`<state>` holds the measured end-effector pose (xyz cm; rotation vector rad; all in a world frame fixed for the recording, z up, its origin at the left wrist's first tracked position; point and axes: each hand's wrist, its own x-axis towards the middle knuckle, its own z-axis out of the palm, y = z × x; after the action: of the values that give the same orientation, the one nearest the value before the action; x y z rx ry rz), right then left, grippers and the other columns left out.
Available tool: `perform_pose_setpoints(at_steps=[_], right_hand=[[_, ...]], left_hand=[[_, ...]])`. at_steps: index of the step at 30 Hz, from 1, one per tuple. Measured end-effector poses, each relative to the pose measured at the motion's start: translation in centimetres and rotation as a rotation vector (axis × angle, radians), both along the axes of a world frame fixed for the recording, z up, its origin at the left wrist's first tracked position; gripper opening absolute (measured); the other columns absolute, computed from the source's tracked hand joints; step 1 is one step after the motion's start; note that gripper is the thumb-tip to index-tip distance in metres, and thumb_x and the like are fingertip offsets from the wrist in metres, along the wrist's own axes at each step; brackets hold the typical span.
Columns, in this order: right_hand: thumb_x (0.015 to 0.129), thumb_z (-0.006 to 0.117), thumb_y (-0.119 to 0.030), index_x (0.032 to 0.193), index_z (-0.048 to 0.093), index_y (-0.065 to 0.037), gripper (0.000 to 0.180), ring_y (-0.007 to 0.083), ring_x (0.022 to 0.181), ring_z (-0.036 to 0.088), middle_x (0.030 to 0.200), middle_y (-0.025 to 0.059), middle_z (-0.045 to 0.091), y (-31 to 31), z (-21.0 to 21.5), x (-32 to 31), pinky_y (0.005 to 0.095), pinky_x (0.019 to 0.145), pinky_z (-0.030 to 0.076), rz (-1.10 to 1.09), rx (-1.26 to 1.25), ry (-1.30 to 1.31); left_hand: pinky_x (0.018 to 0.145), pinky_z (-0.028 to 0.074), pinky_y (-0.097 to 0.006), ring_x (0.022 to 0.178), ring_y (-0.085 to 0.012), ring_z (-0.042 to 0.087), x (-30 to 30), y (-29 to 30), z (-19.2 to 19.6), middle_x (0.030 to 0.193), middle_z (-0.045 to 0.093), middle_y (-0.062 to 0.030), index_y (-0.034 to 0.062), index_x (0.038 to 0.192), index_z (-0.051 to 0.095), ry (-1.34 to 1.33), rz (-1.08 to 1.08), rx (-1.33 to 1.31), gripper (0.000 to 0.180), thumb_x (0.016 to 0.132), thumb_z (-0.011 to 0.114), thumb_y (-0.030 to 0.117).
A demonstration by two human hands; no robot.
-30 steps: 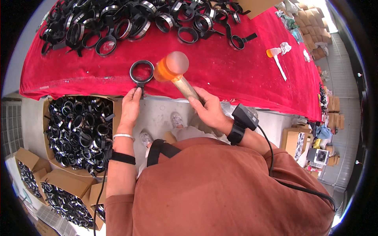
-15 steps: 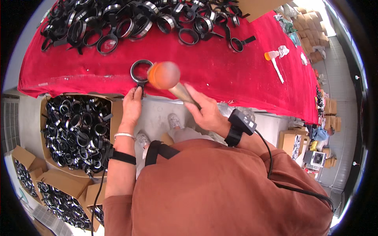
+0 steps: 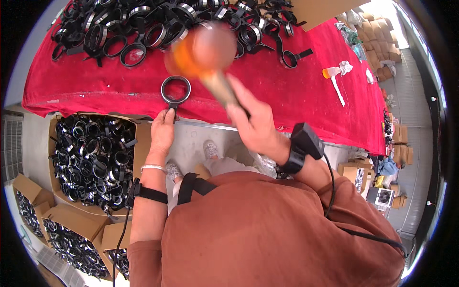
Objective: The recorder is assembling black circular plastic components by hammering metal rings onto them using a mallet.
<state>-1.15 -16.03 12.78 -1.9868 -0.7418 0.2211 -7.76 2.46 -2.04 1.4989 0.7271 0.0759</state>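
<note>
At the near edge of the red cloth-covered table [image 3: 134,86], my left hand [image 3: 163,130] pinches the short handle of a black ring-shaped part [image 3: 176,101]. The ring lies on the cloth, with a shiny metal band lining it. My right hand [image 3: 253,117] grips the handle of a mallet [image 3: 203,50], raised above the table. Its orange and pale head is smeared by motion and covers some of the ring parts behind it. Beyond the held ring, a heap of similar black ring parts with metal bands [image 3: 143,28] fills the table's far side.
A cardboard box [image 3: 141,143] full of ring parts stands on the floor at left, with more filled boxes [image 3: 79,222] nearer me. On the table's right lies an orange-capped bottle [image 3: 331,72] beside a white strip [image 3: 338,91]. A cardboard piece [image 3: 318,10] sits at the far edge.
The mallet has risen and come away from the ring, my right hand moving with it. My left hand still holds the ring's handle in almost the same place.
</note>
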Motion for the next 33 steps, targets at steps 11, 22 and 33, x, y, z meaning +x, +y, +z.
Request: perform_pose_setpoints(at_steps=[11, 22, 33], right_hand=[[0.089, 0.052, -0.022, 0.127, 0.045, -0.002, 0.044, 0.0423, 0.078, 0.060, 0.084, 0.0291, 0.058, 4.6, -5.6, 4.6, 0.0471, 0.065, 0.049, 0.057, -0.118, -0.090], [0.092, 0.047, -0.021, 0.131, 0.042, -0.005, 0.043, 0.0239, 0.061, 0.061, 0.079, 0.0148, 0.062, 2.5, -6.2, 4.7, 0.0324, 0.057, 0.050, -0.094, -0.052, 0.255], [0.094, 0.047, -0.018, 0.134, 0.042, -0.011, 0.041, 0.0063, 0.058, 0.050, 0.072, 0.0010, 0.053, -0.8, -7.7, -0.1, 0.0232, 0.052, 0.044, -0.164, 0.067, 0.353]], left_hand=[[0.066, 0.039, -0.029, 0.069, -0.0127, 0.047, 0.1, 0.2, -0.8, 0.071, 0.055, -0.0041, 0.0011, 0.082, 0.060, 0.021, 0.012, 0.029, 0.032, 0.091, 0.049, 0.029], [0.064, 0.037, -0.027, 0.068, -0.0108, 0.043, 0.4, 0.2, -0.1, 0.071, 0.053, -0.0014, 0.0015, 0.082, 0.059, 0.025, -0.028, 0.004, 0.031, 0.091, 0.050, 0.029], [0.071, 0.040, -0.028, 0.075, -0.0121, 0.047, -0.2, 0.5, -0.4, 0.077, 0.056, -0.0026, 0.0018, 0.083, 0.060, 0.005, -0.034, -0.073, 0.026, 0.090, 0.051, 0.026]])
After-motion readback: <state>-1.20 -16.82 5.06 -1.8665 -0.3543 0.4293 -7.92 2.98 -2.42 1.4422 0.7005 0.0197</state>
